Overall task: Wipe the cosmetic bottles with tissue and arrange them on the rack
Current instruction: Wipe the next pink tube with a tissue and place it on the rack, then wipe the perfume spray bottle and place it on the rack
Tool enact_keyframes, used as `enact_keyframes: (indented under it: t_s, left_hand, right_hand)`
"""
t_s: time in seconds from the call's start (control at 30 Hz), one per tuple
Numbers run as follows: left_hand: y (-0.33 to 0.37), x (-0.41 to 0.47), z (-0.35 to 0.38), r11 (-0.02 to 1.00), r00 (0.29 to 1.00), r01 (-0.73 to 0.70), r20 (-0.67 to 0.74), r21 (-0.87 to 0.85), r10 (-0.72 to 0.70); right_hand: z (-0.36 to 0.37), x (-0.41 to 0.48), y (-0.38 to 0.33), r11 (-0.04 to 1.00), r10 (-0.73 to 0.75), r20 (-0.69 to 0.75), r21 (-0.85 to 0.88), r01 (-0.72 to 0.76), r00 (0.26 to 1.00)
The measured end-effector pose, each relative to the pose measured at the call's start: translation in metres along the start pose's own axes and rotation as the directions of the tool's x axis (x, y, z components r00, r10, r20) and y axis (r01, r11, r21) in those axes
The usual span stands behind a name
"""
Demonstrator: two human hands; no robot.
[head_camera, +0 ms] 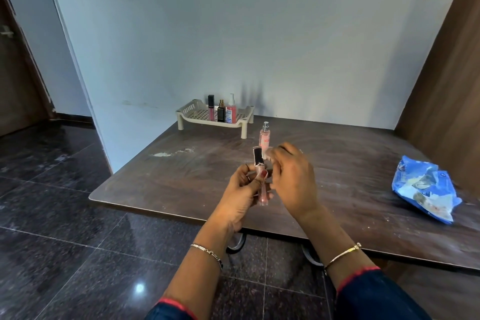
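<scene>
Head view, left to right. Beige perforated plastic rack [192,114] at the back of the dark wooden surface [181,179], carrying three upright bottles [222,111]. Left hand [242,193], fingers closed around a slim pink tube with a black cap [259,171]. Pink glass spray bottle [265,138] upright behind it. Right hand [292,176], blurred; whether its fingers grip anything cannot be told. Crumpled blue plastic packet [426,187] lies far right.

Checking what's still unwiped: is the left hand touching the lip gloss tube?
Touching. The head view shows the left hand wrapped around the tube, thumb pressed on its front.
</scene>
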State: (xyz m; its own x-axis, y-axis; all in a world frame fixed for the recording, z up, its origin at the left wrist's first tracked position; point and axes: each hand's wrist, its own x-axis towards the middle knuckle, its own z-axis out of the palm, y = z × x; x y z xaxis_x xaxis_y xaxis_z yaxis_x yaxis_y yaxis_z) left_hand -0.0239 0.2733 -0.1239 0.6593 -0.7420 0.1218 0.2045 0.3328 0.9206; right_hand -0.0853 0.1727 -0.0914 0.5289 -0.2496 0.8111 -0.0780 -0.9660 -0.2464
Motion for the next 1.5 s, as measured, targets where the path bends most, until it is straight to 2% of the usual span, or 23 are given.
enact_keyframes:
  t_s: [0.13,0.27,0.43,0.6,0.77,0.83,0.97,1.07,1.33,1.5]
  left_hand:
    - [0.003,0.002,-0.016,1.0,1.0,0.024,0.0,0.008,-0.024]
    - [0.005,0.001,-0.026,0.993,0.998,0.061,-0.015,0.104,-0.059]
    - [0.025,0.015,-0.06,0.982,0.968,0.061,-0.252,0.18,-0.014]
    - [0.052,0.05,-0.112,0.948,0.883,0.05,-0.458,0.314,0.105]
    - [0.084,0.111,-0.157,0.883,0.817,0.052,-0.529,0.466,0.231]
    - [0.094,0.135,-0.168,0.809,0.79,0.075,-0.53,0.582,0.309]
    - [0.107,0.183,-0.177,0.678,0.781,0.092,-0.475,0.729,0.405]
    - [0.108,0.216,-0.178,0.651,0.774,0.101,-0.47,0.753,0.424]
    - [0.092,0.277,-0.187,0.614,0.768,0.088,-0.446,0.784,0.459]
    - [0.084,0.296,-0.196,0.556,0.774,0.111,-0.423,0.823,0.471]
  right_hand:
    - [0.009,-0.01,0.003,0.999,-0.044,0.106,0.032,0.04,0.993]
    - [0.032,0.001,0.017,0.992,0.097,0.154,0.067,-0.108,0.983]
    - [0.073,0.024,0.014,0.871,0.296,0.319,0.297,-0.391,0.901]
    - [0.113,0.05,0.01,0.832,0.298,0.45,0.31,-0.46,0.842]
    - [0.145,0.071,0.018,0.884,0.251,0.51,0.226,-0.41,0.823]
    - [0.155,0.077,0.022,0.905,0.224,0.542,0.191,-0.379,0.81]
    - [0.171,0.083,0.032,0.96,0.127,0.647,0.109,-0.256,0.752]
    - [0.181,0.085,0.04,0.961,0.104,0.69,0.115,-0.25,0.716]
    - [0.195,0.096,0.056,0.947,0.043,0.725,0.19,-0.259,0.688]
    - [0.199,0.102,0.063,0.941,0.016,0.756,0.21,-0.266,0.655]
